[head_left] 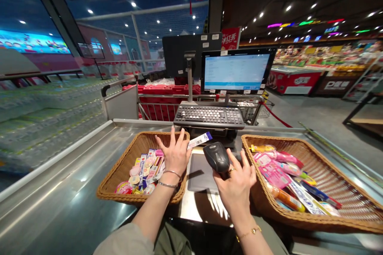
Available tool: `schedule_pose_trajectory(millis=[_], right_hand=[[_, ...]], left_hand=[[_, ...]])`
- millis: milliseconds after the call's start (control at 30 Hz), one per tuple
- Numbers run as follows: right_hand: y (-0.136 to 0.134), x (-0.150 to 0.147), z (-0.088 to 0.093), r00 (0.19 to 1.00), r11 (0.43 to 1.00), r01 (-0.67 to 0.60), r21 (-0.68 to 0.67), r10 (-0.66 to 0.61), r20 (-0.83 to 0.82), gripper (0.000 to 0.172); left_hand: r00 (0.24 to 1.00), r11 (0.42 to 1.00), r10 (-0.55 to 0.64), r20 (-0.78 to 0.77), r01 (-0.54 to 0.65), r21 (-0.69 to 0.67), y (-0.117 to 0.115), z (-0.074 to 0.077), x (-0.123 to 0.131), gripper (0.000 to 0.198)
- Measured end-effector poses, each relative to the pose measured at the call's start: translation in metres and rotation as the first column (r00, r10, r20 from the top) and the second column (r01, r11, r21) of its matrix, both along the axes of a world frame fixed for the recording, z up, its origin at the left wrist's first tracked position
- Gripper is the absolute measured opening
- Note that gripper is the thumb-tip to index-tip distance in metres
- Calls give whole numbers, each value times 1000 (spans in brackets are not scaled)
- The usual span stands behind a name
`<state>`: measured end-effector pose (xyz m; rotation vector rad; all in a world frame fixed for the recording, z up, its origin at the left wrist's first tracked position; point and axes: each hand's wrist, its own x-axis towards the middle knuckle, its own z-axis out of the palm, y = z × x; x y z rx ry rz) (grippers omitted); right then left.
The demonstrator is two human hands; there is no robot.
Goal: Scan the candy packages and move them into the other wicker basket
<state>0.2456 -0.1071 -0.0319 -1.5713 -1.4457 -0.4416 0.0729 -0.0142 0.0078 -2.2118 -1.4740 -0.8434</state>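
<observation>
My left hand (pixel 176 154) is over the right side of the left wicker basket (pixel 104 181), back of the hand up and several fingers spread. From its thumb side sticks out a slim white packet (pixel 200 140) with a purple end and a barcode; the grip itself is hidden behind the hand. Small sweets and packets (pixel 143 171) lie in that basket. A black handheld barcode scanner (pixel 216 157) is in my right hand (pixel 237 179), its head tilted toward the packet and its handle mostly covered. Below the scanner is a flat grey plate (pixel 199 179) in the counter.
On the right stands a second wicker basket (pixel 353 191) with colourful packaged goods (pixel 278 171). Ahead are a black keyboard (pixel 209 114), a lit monitor (pixel 236 69) and a metal cart rail (pixel 158 109). The metal counter (pixel 68 183) extends left; bottled goods (pixel 54 111) are stacked beyond.
</observation>
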Motion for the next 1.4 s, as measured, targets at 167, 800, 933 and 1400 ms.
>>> schedule_pose_trajectory(millis=[167, 800, 933, 1400], right_hand=[[-3, 1, 4, 1000, 1000, -5, -21, 4, -10, 21], [-6, 2, 6, 999, 998, -48, -43, 47, -20, 16], [-7, 1, 6, 998, 997, -59, -49, 58, -7, 17], [-10, -4, 14, 997, 997, -60, -49, 58, -50, 14]], left_hand=[[999, 997, -12, 47, 8, 74, -3, 2, 8, 17], [998, 993, -26, 62, 18, 119, -1, 0, 9, 15], [998, 993, -29, 61, 21, 120, -1, -1, 8, 15], [997, 993, -26, 67, 18, 115, 2, -2, 8, 14]])
